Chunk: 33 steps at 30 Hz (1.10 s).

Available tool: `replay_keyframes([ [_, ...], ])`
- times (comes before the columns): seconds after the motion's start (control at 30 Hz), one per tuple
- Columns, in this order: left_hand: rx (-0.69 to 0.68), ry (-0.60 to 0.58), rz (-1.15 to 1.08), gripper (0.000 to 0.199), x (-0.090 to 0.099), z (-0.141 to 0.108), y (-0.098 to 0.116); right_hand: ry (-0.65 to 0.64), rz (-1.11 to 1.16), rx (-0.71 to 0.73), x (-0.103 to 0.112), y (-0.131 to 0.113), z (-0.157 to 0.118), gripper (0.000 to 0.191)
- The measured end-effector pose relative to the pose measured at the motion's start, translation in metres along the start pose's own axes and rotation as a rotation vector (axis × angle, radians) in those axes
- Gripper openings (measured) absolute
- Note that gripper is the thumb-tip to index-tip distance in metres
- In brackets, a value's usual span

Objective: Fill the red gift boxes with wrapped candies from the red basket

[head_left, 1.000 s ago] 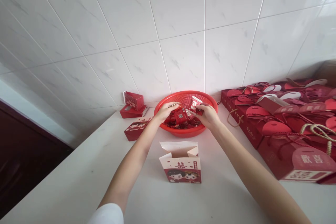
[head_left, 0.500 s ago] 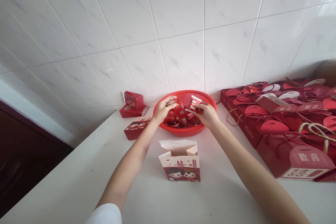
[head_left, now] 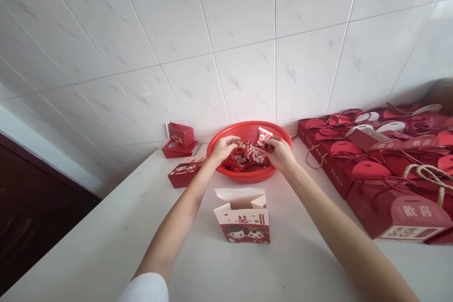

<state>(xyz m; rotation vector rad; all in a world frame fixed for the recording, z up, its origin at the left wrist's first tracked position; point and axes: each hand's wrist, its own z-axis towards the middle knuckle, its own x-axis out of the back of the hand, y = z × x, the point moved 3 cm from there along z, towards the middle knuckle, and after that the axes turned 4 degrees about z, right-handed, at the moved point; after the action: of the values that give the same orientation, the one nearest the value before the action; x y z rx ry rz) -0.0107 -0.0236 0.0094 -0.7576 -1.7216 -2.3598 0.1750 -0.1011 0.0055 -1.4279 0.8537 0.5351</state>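
My right hand (head_left: 281, 153) is closed on a red-and-white candy packet (head_left: 262, 137) above the right side of a red plastic basket (head_left: 244, 180). Over the basket's left side, my left hand (head_left: 223, 150) has its fingers bent towards the thumb; whatever may be between them is hidden. Several red wrapped candies (head_left: 256, 158) lie in the basket below both hands. In front of the basket, between my forearms, a red-and-cream paper box (head_left: 244, 233) with two cartoon figures stands upright, its top open.
Left of the basket lie a red box (head_left: 179, 177) and, behind it, further red boxes (head_left: 180, 137), one leaning on another. Rows of red gift boxes (head_left: 389, 212) with cord handles fill the right of the white table (head_left: 116, 245). A tiled wall (head_left: 244, 80) rises behind.
My left hand has lowered slightly and its fingers have curled in. The candies in the basket lie differently, with other wrappers on top. My right hand has stayed nearly still with its packet.
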Motion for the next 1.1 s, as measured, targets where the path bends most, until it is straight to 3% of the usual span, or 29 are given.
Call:
replay_keyframes([
  [0.13, -0.026, -0.139, 0.185, 0.029, -0.008, -0.001, -0.001, 0.019, -0.002, 0.009, 0.001, 0.0, 0.001, 0.032],
  [0.3, -0.045, -0.247, 0.457, 0.058, -0.012, -0.004, 0.004, 0.017, -0.009, 0.041, 0.002, 0.0, 0.002, 0.029],
  [0.47, -0.099, -0.151, 0.516, 0.065, -0.009, -0.006, 0.013, -0.007, 0.015, 0.047, 0.001, -0.001, 0.001, 0.027],
  [0.83, -0.028, 0.132, 0.581, 0.069, 0.004, -0.002, 0.009, 0.044, 0.053, 0.031, 0.001, -0.003, 0.001, 0.016],
  [0.93, -0.12, 0.218, 0.611, 0.066, 0.007, -0.003, 0.016, 0.077, 0.063, 0.022, -0.001, -0.003, 0.0, 0.013],
  [1.0, -0.243, 0.118, 0.587, 0.051, -0.001, -0.004, 0.025, 0.104, 0.073, 0.042, -0.001, -0.003, 0.0, 0.011],
  [1.1, -0.301, -0.244, 0.523, 0.033, -0.025, -0.008, 0.034, 0.132, 0.08, 0.075, -0.002, -0.003, 0.0, 0.011],
])
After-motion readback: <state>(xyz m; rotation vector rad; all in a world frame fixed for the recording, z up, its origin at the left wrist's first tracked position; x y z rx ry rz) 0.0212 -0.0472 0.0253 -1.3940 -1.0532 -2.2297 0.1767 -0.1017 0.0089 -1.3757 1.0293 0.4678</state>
